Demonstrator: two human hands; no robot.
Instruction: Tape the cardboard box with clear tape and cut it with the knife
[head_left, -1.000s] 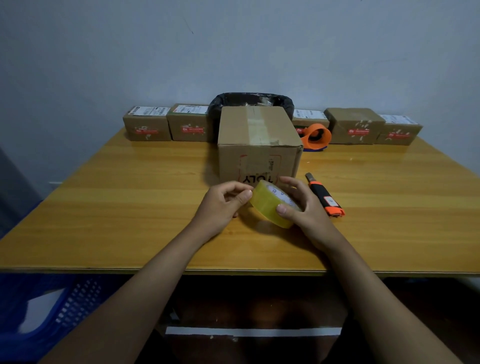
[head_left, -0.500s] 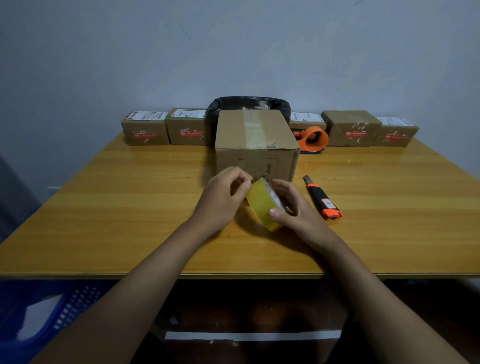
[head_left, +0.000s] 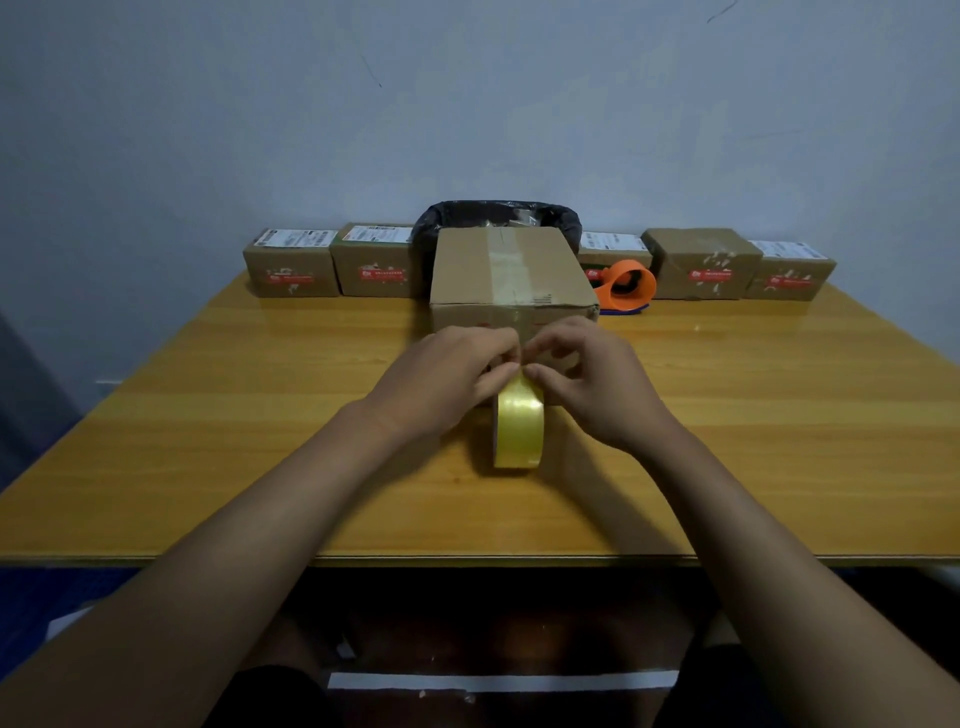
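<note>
Your left hand (head_left: 452, 374) and right hand (head_left: 587, 379): both pinching tape roll's (head_left: 518, 428) top | roll upright on table (head_left: 208, 415), just below fingertips | cardboard box (head_left: 511, 275) directly behind

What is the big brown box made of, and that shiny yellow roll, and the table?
The big brown box looks like matte cardboard, with folded edges and an old tape strip on top. The shiny yellowish roll seems to be clear plastic tape; it glints and looks see-through. The orange-brown table shows wood grain under a glossy finish; it may be laminate, not solid wood.
</note>
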